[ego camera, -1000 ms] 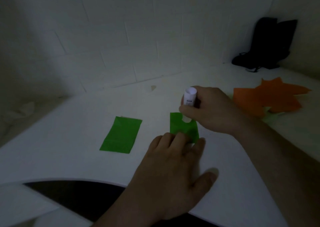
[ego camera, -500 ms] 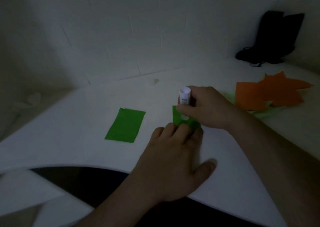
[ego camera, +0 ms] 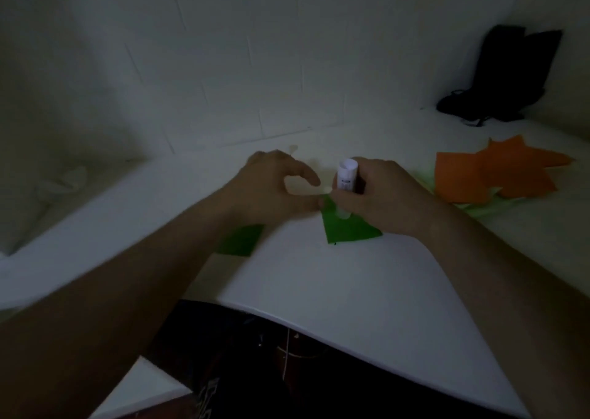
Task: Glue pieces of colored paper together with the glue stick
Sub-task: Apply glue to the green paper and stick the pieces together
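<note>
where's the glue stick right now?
In the head view, the white cylindrical glue stick stands just right of centre, gripped by the right hand, its lower end on the green paper piece.

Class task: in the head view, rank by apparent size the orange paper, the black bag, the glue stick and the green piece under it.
1. Black bag, orange paper: too alike to rank.
2. Green piece, partly hidden.
3. Glue stick.
</note>
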Action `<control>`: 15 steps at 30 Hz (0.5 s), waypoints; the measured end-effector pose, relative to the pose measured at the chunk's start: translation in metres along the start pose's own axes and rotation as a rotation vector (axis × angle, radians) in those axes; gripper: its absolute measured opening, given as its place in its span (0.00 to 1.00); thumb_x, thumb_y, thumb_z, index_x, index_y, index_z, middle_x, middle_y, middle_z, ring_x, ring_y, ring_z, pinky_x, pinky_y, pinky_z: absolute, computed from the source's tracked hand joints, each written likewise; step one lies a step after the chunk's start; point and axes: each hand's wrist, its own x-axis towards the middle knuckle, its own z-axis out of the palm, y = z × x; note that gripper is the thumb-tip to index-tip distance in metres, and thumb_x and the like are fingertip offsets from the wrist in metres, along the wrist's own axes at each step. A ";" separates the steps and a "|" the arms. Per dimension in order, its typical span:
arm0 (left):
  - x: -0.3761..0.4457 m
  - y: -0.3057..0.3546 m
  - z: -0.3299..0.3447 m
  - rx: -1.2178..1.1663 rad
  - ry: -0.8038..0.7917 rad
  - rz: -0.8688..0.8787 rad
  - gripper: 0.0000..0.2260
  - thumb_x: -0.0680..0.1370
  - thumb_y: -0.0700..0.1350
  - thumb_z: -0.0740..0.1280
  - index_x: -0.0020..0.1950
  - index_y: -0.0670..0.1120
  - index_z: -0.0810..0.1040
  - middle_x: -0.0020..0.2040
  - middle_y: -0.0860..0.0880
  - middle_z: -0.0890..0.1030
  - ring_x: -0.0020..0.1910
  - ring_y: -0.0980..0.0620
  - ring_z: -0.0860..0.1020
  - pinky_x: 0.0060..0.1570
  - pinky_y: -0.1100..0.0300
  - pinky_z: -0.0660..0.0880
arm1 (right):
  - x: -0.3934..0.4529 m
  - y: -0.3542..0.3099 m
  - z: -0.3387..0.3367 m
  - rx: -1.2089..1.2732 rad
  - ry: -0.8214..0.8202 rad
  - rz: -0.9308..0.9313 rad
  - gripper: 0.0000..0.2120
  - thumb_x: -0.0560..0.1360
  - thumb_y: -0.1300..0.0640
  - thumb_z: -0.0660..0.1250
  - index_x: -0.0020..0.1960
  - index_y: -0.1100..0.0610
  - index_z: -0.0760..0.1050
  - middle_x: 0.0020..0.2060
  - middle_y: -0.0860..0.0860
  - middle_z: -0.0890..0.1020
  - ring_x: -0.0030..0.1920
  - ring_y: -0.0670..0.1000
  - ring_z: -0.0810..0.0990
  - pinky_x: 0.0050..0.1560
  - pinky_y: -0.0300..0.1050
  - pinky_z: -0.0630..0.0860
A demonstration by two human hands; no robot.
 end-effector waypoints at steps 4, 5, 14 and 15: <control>0.015 -0.007 0.027 0.131 -0.128 -0.023 0.29 0.60 0.83 0.62 0.55 0.71 0.75 0.58 0.59 0.79 0.61 0.48 0.76 0.66 0.43 0.71 | 0.001 0.004 0.000 -0.008 0.007 -0.008 0.07 0.78 0.49 0.69 0.46 0.52 0.77 0.38 0.49 0.82 0.37 0.48 0.80 0.40 0.47 0.76; 0.014 -0.010 0.031 0.137 -0.137 -0.038 0.32 0.59 0.84 0.62 0.57 0.71 0.74 0.61 0.59 0.78 0.64 0.48 0.74 0.67 0.42 0.70 | 0.001 0.005 0.000 -0.005 0.006 -0.011 0.07 0.78 0.48 0.68 0.46 0.52 0.77 0.38 0.50 0.82 0.37 0.47 0.79 0.40 0.47 0.75; 0.006 -0.011 0.035 0.068 -0.136 -0.079 0.36 0.58 0.80 0.66 0.64 0.70 0.71 0.71 0.59 0.69 0.71 0.48 0.65 0.68 0.47 0.62 | 0.003 0.003 0.005 -0.003 0.022 -0.002 0.08 0.78 0.47 0.68 0.46 0.50 0.76 0.38 0.47 0.81 0.38 0.46 0.79 0.39 0.46 0.75; 0.006 -0.010 0.035 0.073 -0.140 -0.079 0.36 0.59 0.79 0.68 0.65 0.69 0.71 0.71 0.58 0.69 0.72 0.48 0.64 0.67 0.48 0.61 | 0.003 0.002 0.006 0.002 0.023 -0.010 0.08 0.78 0.47 0.69 0.45 0.51 0.75 0.37 0.48 0.80 0.38 0.47 0.78 0.38 0.47 0.74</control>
